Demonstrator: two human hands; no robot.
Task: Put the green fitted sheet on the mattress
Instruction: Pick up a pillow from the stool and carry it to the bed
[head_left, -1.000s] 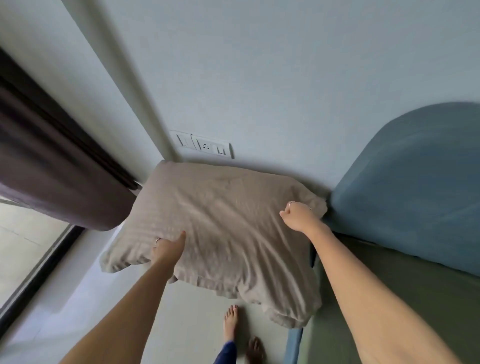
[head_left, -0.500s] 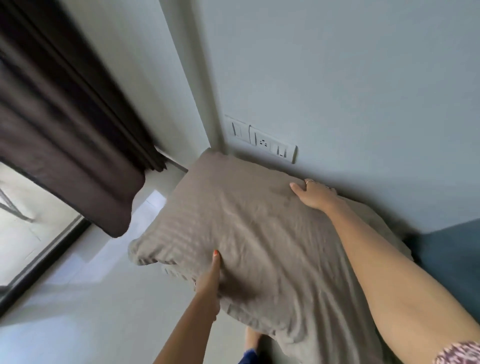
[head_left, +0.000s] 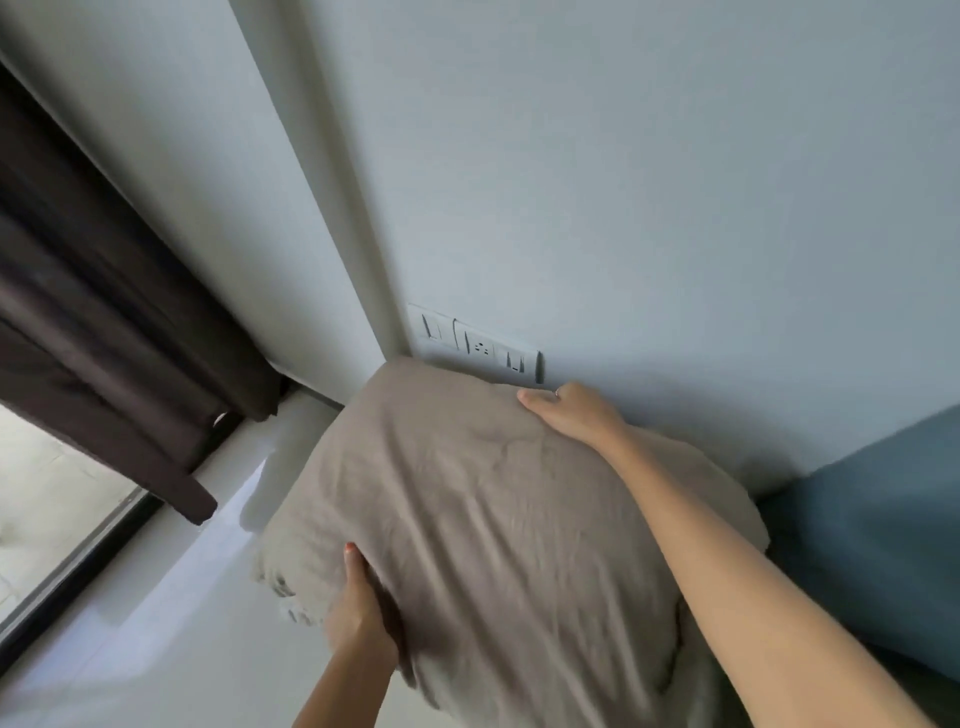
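Green fitted sheet not in view now, nor the mattress; progress cannot be judged. Left hand grips near edge of beige pillow, right hand curls over far edge, beside blue headboard. Sheet work apparently still ahead

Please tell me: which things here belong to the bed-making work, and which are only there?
Part of the job: beige pillow, left hand, right hand, blue headboard.
Just there: dark curtain, wall switch panel, floor.
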